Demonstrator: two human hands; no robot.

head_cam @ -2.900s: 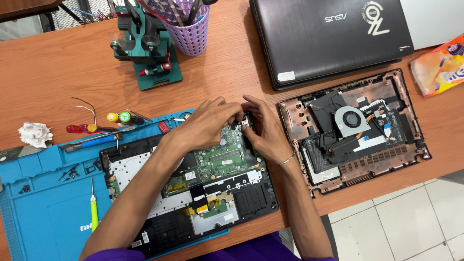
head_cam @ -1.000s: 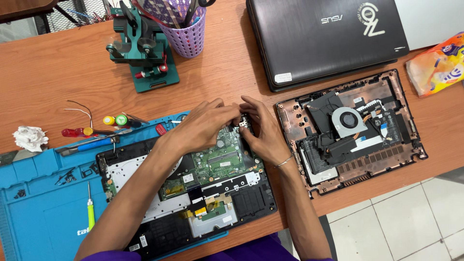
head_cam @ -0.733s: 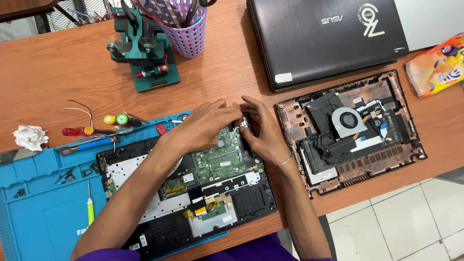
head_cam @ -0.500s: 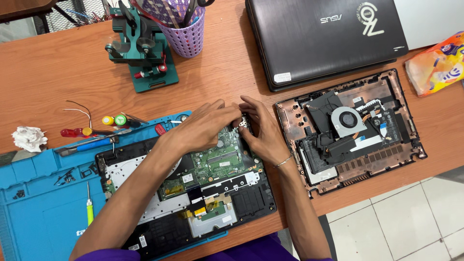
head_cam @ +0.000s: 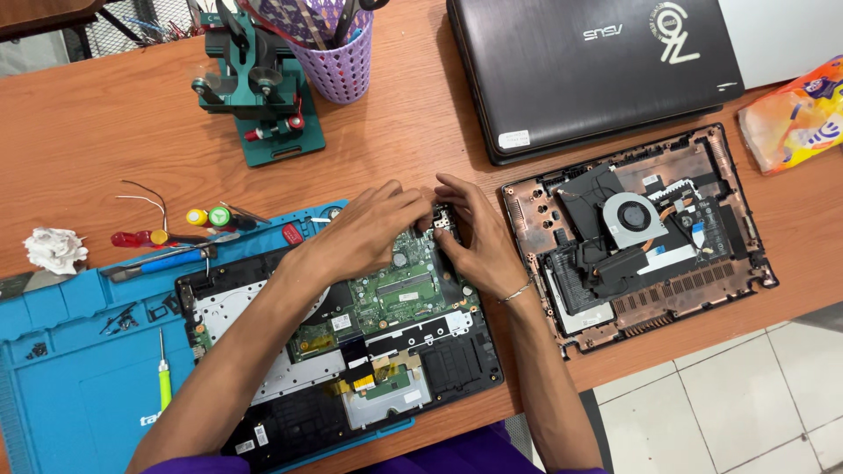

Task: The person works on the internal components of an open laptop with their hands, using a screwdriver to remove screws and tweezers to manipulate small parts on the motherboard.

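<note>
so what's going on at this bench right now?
A person has an opened laptop chassis on a blue work mat and is working bare-handed at the far edge of its green motherboard. The left hand and right hand meet at a small part by the board's top corner; what the fingertips grip is hidden. A removed bottom cover with a fan lies to the right, a closed laptop beyond it, and screwdrivers to the left.

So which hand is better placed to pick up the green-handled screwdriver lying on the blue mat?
Left, probably. The green-handled screwdriver lies on the blue silicone work mat on the left hand's side. The right hand would have to cross the open black laptop base.
</note>
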